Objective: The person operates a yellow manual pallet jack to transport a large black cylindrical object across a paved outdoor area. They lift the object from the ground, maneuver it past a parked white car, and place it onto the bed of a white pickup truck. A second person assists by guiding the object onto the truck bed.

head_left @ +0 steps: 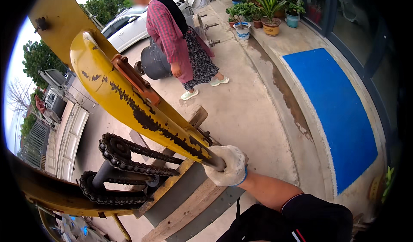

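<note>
- Right now, right hand (231, 166), in a white work glove w/ blue cuff, is clenched round the lower end of a long yellow lever (129, 100); fingers wrapped tight on the bare metal tip.
- Lever runs from the hand at lower centre up-left to upper left; yellow paint chipped, dark rust patches along it.
- Left hand not visible, so can't tell what its fingers do.
- Reddish-brown bracket (135, 78) sits on top of the lever, approx mid-length.
- Below lever, left of hand: two dark sprockets w/ roller chains (129, 156) on a black shaft, mounted on a yellow frame (56, 194).
- Wooden planks (189, 207) & a grey panel lie under the hand, just beside the chains.
- Another person in a red striped top (165, 29) & patterned skirt stands further back on the concrete, next to a dark grey metal drum (154, 62).
- White car (127, 27) behind that person.
- Potted plants (271, 10) in a row at top, near the building edge.
- Blue mat (335, 108) on the raised step to the right, well apart from the hand.
</note>
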A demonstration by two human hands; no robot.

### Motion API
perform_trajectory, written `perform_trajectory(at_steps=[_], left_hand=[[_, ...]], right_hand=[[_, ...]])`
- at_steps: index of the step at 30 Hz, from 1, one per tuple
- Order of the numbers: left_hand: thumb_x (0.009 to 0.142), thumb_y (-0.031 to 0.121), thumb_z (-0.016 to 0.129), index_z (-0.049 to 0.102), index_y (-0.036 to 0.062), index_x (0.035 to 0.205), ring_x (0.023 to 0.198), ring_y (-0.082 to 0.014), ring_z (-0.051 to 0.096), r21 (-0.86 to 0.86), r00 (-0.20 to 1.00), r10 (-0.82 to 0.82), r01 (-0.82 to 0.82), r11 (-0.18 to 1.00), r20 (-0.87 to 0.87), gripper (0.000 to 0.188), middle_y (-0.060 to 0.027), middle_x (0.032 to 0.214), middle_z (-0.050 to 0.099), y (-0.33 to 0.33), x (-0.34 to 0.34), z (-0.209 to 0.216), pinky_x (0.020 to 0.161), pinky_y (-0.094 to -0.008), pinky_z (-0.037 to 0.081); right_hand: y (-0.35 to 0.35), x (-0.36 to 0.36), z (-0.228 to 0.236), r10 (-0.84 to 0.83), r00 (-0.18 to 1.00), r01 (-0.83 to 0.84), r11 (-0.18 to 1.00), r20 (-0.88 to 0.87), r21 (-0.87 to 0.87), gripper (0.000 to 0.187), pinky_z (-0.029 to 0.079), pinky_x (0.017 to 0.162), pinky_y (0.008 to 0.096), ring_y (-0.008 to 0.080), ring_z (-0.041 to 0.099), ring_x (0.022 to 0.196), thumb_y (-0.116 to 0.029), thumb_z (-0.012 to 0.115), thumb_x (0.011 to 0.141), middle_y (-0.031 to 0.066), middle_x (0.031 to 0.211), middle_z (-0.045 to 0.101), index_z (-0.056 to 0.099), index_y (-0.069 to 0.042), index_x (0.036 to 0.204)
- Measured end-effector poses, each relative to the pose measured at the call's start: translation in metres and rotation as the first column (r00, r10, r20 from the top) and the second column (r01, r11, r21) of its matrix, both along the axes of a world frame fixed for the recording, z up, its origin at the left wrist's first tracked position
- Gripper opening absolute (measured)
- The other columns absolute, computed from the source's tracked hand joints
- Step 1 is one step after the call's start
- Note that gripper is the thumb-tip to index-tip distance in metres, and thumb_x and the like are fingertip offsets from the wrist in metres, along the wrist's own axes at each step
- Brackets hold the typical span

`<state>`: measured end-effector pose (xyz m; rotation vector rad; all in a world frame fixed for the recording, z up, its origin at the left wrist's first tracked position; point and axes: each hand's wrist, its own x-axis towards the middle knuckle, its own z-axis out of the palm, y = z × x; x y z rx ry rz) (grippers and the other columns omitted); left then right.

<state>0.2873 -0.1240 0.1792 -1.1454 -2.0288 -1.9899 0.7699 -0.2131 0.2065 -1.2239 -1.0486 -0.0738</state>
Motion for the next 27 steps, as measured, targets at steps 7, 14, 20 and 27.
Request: perform_trajectory(at_steps=[7,14,20,27], left_hand=[[0.093,0.033,0.058,0.066,-0.0038,0.092,0.044,-0.0161,0.05,0.269,0.989,0.045,-0.006,0.963,-0.139,0.037,-0.0069,0.056,0.055,-0.011,0.138,0.04,0.042,-0.0296,0.042],[0.093,0.033,0.057,0.062,-0.0037,0.088,0.042,-0.0147,0.046,0.317,0.995,0.069,-0.043,0.947,-0.073,0.038,-0.0055,0.054,0.052,-0.006,0.251,0.069,0.039,-0.0281,0.038],[0.093,0.034,0.057,0.059,-0.0037,0.084,0.04,-0.0135,0.044,0.339,0.994,0.102,-0.079,0.938,-0.049,0.038,-0.0044,0.053,0.049,0.008,0.317,0.089,0.037,-0.0268,0.035],[0.093,0.034,0.056,0.056,-0.0037,0.08,0.037,-0.0121,0.04,0.343,0.97,0.243,-0.22,0.913,-0.026,0.04,-0.0031,0.051,0.045,0.003,0.369,0.103,0.035,-0.0253,0.031]], right_hand=[[0.023,0.099,0.008,0.077,0.996,-0.079,0.996,0.038,0.038,0.029,0.049,0.053,0.0349,0.0281,0.06,0.054,-0.002,0.074,0.075,0.0103,0.067,0.059,0.062,-0.003,0.102],[0.069,0.199,0.025,0.172,0.983,-0.173,0.985,0.06,0.008,0.03,0.049,0.053,0.0339,0.0266,0.061,0.055,-0.004,0.074,0.079,0.0102,0.069,0.062,0.061,-0.003,0.106],[0.113,0.273,0.038,0.259,0.961,-0.269,0.958,-0.101,-0.1,0.025,0.05,0.055,0.0334,0.0217,0.062,0.057,-0.01,0.073,0.083,0.0105,0.072,0.063,0.063,-0.001,0.105],[0.2,0.368,0.041,0.901,0.092,-0.941,0.217,-0.424,0.258,0.056,0.053,0.062,0.0308,0.0179,0.062,0.064,-0.048,0.071,0.088,0.0099,0.087,0.068,0.063,0.001,0.112]])
